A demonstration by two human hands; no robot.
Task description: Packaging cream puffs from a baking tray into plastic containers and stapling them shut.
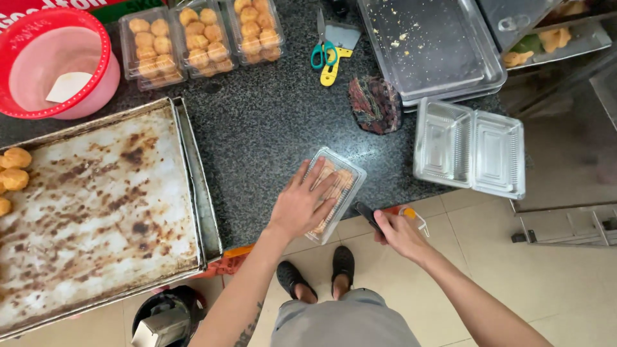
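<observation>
My left hand [299,204] lies flat on the lid of a clear plastic box [339,183] filled with golden pastries, at the front edge of the dark speckled counter [270,128]. My right hand [398,232] grips a small dark-handled tool with an orange and clear part [411,215], held just off the counter edge beside the box's right end. An open empty clear box [469,148] lies to the right.
A large stained baking tray [96,212] with a few pastries [13,168] sits left. Three filled boxes [202,35], a red basin [51,61], scissors [319,48], a yellow scraper [335,61], a cloth [375,103] and a crumb-strewn clear tray [430,45] lie behind.
</observation>
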